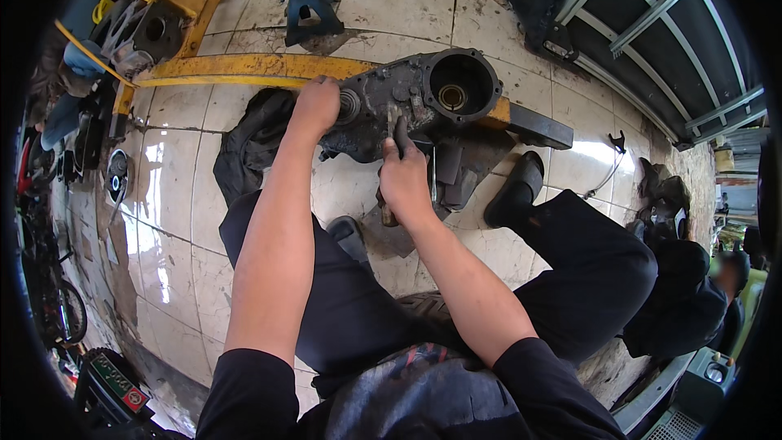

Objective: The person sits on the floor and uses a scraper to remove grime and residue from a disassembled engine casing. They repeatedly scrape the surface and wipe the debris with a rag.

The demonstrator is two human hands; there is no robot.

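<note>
A grimy metal gear housing with a wide round opening at its right end lies in front of me on a yellow beam. My left hand has its fingers curled over the housing's left side, beside a round bearing; the fingertips are hidden. In my right hand is a worn, tan, stick-like tool, its upper end against the near face of the housing. My right index finger stretches along it while the others wrap round it. The tool's exact kind is unclear.
A yellow steel frame runs behind the housing, with a blue stand beyond. Dark cloth lies left of my arm. Cables are on the tiles at right. Another person is at the far right.
</note>
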